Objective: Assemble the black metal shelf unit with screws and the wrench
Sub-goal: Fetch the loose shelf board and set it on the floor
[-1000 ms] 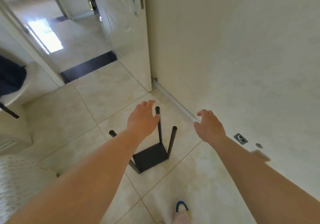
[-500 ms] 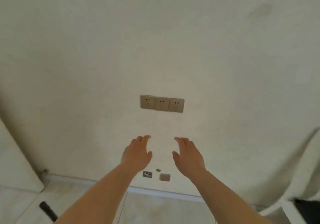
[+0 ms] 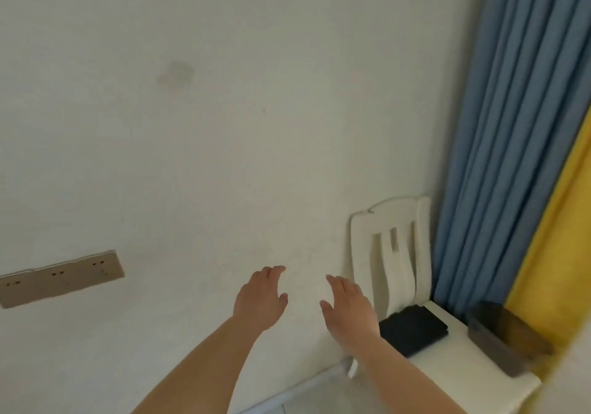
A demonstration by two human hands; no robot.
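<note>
A pale, off-white wall (image 3: 224,126) filled most of the view, marked by a faint round stain (image 3: 176,74) high up and a beige strip of sockets (image 3: 60,277) tilted at the left edge. In the right corner hung a blue curtain (image 3: 511,126) with a yellow curtain (image 3: 563,238) just beside it, both reaching down behind a white chair (image 3: 391,254) that stood against the wall. On the chair seat lay a flat black panel (image 3: 412,329), close to the slatted backrest, and near it, toward the seat's outer edge, a dark brownish box (image 3: 505,340) too blurred to identify further. A strip of tiled floor (image 3: 307,401) showed along the bottom below the skirting. Both bare forearms reached forward into the middle of the view. The left hand (image 3: 260,301) was held in the air in front of the wall, its fingers (image 3: 271,273) loosely extended and slightly bent, holding nothing. The right hand (image 3: 350,309) hovered beside it, apart from it, palm turned inward, its fingers (image 3: 339,282) straight and relaxed and likewise empty, just left of the chair and near the black panel without touching it. The black panel may have been a part of the shelf unit, though this could not be told; no screws or wrench could be made out.
</note>
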